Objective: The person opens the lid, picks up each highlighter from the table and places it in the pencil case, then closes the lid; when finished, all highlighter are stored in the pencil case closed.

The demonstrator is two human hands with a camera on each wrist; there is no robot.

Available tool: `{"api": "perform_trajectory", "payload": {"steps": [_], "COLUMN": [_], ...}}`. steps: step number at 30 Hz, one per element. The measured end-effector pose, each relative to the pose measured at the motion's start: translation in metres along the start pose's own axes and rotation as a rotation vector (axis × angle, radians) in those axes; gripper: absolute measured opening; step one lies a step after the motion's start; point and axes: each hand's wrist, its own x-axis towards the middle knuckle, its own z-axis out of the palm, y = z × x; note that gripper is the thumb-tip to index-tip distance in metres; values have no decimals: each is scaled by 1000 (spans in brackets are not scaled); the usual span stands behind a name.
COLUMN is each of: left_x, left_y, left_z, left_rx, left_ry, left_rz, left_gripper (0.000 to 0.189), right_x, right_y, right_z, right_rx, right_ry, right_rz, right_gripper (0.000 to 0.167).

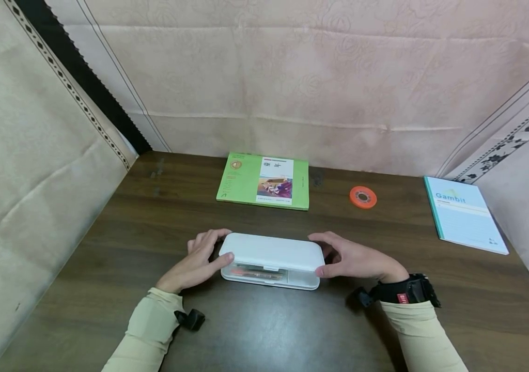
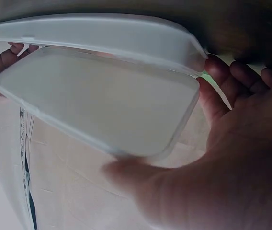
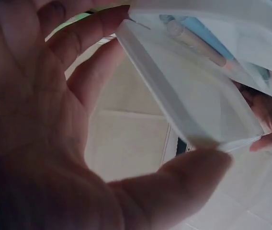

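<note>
A white pencil case sits on the table in front of me, its lid partly raised along the near side. Through the gap, pens show inside the case in the right wrist view. My left hand holds the left end, thumb on the lid's front corner and fingers around toward the back. At the other end, my right hand does the same, with its thumb at the lid's edge and its fingers curved behind.
Behind the case lies a green book with a picture on its cover. An orange ring-shaped disc is to its right, and a light blue Gambit notebook lies at the far right. Pale cloth hangs along the table's back and sides.
</note>
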Motion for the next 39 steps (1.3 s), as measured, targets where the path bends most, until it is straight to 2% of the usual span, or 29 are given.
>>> {"api": "perform_trajectory", "payload": {"steps": [7,16,24,39], "left_x": [0,1,0,0], "left_y": [0,1,2,-1], "left_z": [-1,0,-2,0], "left_rx": [15,57,63,61], "left_ry": [-20,-24,-27,-27], "left_rz": [-26,-40,-38,-29], "left_gripper": [82,88,89,93], "right_x": [5,7,8,8], "right_y": [-4,-8,-14,-16], "right_z": [9,18,21,25], "right_rx": [-108,-255,-305,-316], "right_ry": [22,63,74,72], "right_rz": [-12,51,72,101], "right_gripper": [81,88,89,90]}}
